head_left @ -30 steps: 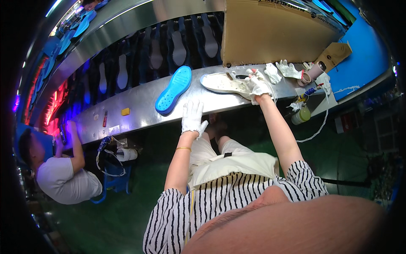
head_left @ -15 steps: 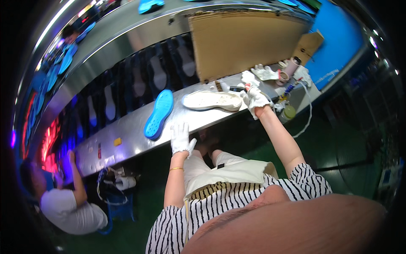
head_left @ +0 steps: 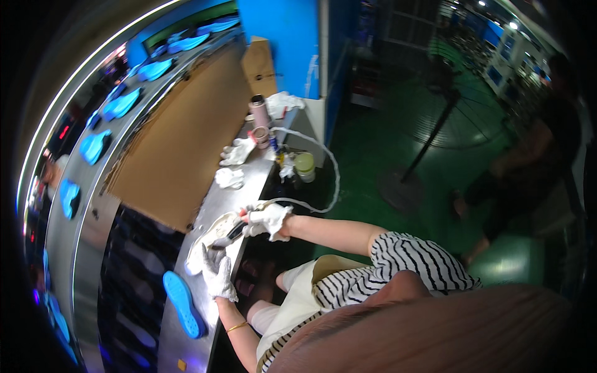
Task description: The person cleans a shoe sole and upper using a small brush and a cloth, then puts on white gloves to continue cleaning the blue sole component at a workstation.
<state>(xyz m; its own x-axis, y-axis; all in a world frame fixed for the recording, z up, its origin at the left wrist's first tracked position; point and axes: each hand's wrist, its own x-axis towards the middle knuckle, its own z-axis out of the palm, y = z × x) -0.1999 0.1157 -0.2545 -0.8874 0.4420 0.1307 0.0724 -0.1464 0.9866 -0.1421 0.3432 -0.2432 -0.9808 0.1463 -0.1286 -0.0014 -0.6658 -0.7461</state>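
Note:
My right hand (head_left: 267,222), in a white glove, is closed around a dark, slim object (head_left: 236,230) whose kind I cannot make out. A touch of red shows at its fingertips. My left hand (head_left: 219,273), gloved in white too, is over the near end of a white shoe sole (head_left: 198,247), its fingers apart. Whether it touches the sole is unclear. Both hands hide part of this sole, which lies on the metal bench (head_left: 171,336). Nearer to me along the bench lies a blue sole (head_left: 183,304).
A cardboard sheet (head_left: 180,137) stands along the bench. Beyond my hands are a loose white glove (head_left: 238,151), a pink bottle (head_left: 259,110) and a yellow-green jar (head_left: 304,165). Blue soles (head_left: 122,104) line a conveyor. A fan (head_left: 435,118) and a person (head_left: 528,149) are at right.
The view has swung to the right. My hands have come closer together over the white sole, and the right hand now holds the dark object there.

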